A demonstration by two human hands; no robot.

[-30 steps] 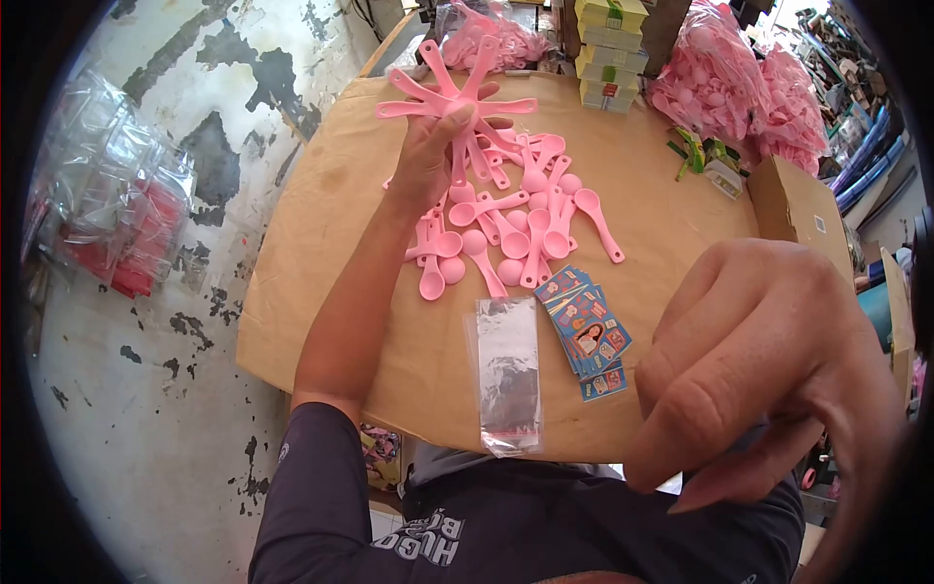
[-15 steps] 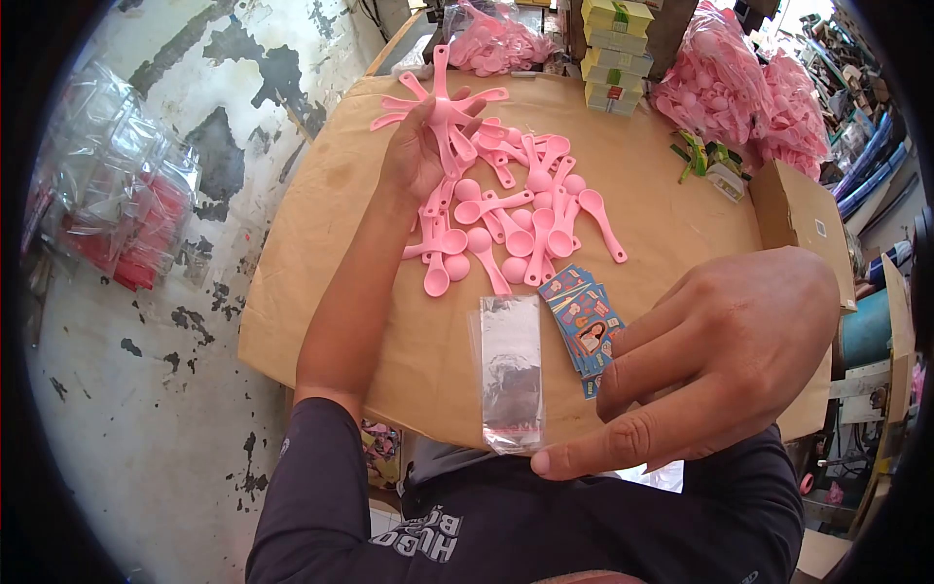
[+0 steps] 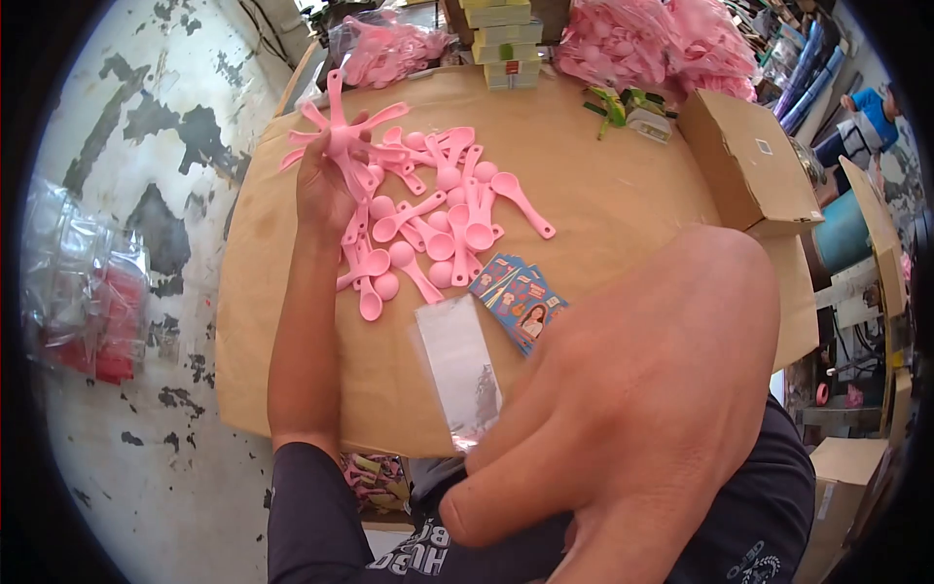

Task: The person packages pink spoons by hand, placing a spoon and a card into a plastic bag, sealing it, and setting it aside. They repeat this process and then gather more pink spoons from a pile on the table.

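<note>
My left hand point(image 3: 321, 195) is closed around a bunch of pink spoons point(image 3: 341, 139), raised at the far left of the table, with their handles fanning outward. Beside and below it spreads a loose pile of pink measuring spoons point(image 3: 479, 235), some bowl up and some bowl down. Close to the camera, my right hand point(image 3: 642, 380) hovers over the near edge with thumb and forefinger apart; its other fingertips are hidden. Under those fingers lies a stack of clear plastic bags point(image 3: 452, 355). Blue printed cards point(image 3: 516, 300) lie fanned beside the bags, partly covered by the hand.
A brown-covered table point(image 3: 623, 195) fills the middle. Along its back stand bundled yellowish card stacks point(image 3: 506, 49) and bags of pink spoons point(image 3: 623, 44). An opened cardboard box point(image 3: 749, 161) sits at the right edge. Beyond the box, a person in blue point(image 3: 868, 122) is visible.
The view has shifted, so the table contents appear further left. My right hand has come closer to the camera and over the bags. My left hand still holds the spoons.
</note>
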